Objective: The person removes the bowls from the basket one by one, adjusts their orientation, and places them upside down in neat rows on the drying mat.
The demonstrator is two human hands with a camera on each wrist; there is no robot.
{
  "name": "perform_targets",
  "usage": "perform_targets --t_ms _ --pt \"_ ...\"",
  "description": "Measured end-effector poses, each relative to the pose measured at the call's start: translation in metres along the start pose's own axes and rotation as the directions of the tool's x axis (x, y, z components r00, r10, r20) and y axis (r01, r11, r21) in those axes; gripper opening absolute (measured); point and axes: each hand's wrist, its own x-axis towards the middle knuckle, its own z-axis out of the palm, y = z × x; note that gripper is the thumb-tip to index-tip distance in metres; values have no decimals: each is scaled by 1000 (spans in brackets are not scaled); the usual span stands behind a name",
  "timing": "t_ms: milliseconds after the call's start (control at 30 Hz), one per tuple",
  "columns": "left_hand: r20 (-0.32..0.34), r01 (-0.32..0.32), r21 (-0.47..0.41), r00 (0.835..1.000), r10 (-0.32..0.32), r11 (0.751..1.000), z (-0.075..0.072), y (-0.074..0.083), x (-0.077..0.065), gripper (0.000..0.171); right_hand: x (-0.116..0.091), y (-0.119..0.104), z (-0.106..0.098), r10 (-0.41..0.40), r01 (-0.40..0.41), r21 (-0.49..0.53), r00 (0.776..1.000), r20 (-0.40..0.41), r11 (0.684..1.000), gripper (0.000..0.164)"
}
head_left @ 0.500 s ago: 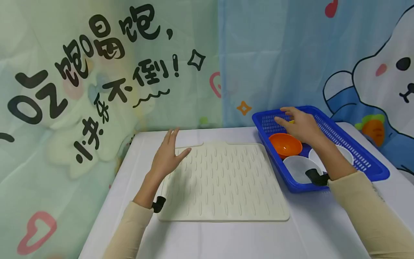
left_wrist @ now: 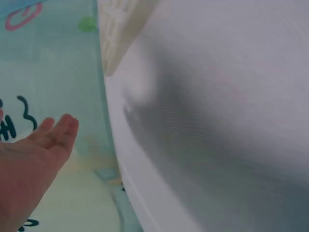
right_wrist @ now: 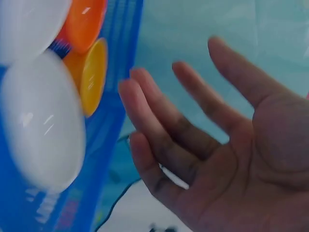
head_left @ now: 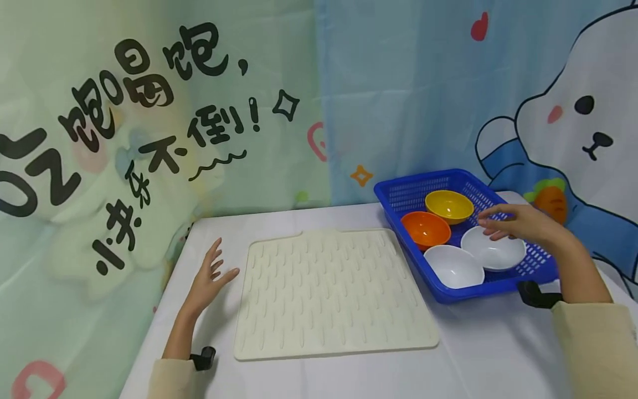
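The white-covered bench [head_left: 349, 377] runs out from the near edge, a cream mat [head_left: 329, 293] lying flat on it; the mat has rounded corners and rows of short, narrow raised ridges. The left hand [head_left: 204, 282] is just beside the mat's left edge, fingers slightly bent and loosely spread, thumb standing apart. To the right of the mat sits the basket [head_left: 458, 295], deep blue plastic, its walls pierced with small slots and its rim smooth. Four bowls are in it, close together and all mouth up. Nearest is a white bowl [head_left: 453, 267], round, shallow and glossy. Just right of it and slightly farther is a second white bowl [head_left: 490, 252], alike in colour and shape, with bright glints inside. Beyond the near one, at the left wall, is the orange bowl [head_left: 426, 230], vivid and shiny. Farthest of the four is the yellow bowl [head_left: 449, 206], round and evenly coloured. The right hand [head_left: 530, 224] hangs over the basket's right side, apart from the bowls, its fingers spread and gently bent. Behind everything hangs a printed cloth [head_left: 394, 111], pale green at left, blue at right.
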Motion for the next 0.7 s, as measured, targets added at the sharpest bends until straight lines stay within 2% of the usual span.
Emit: perform_targets --t_ms 100,233,400,467,600,700 --pt "1 26 -45 1000 -26 999 2 -7 -5 83 -14 17 5 -6 5 10 997 77 1000 49" --pt "-5 28 -94 1000 -29 995 4 -12 -10 83 -32 9 12 -5 -10 69 977 213 998 53" --pt "-24 22 -131 999 -25 991 2 -15 -17 86 -35 2 22 36 -73 96 940 340 993 49" --pt "-27 21 -138 999 -25 990 1 -15 -18 87 -33 3 26 34 -73 96 931 363 993 47" --pt "-22 25 -132 999 -28 991 1 -16 -19 88 -31 6 31 -7 -28 91 931 365 995 45" --pt "37 37 -102 999 -34 994 3 -19 -18 89 -28 10 35 -13 -19 87 936 351 996 45"
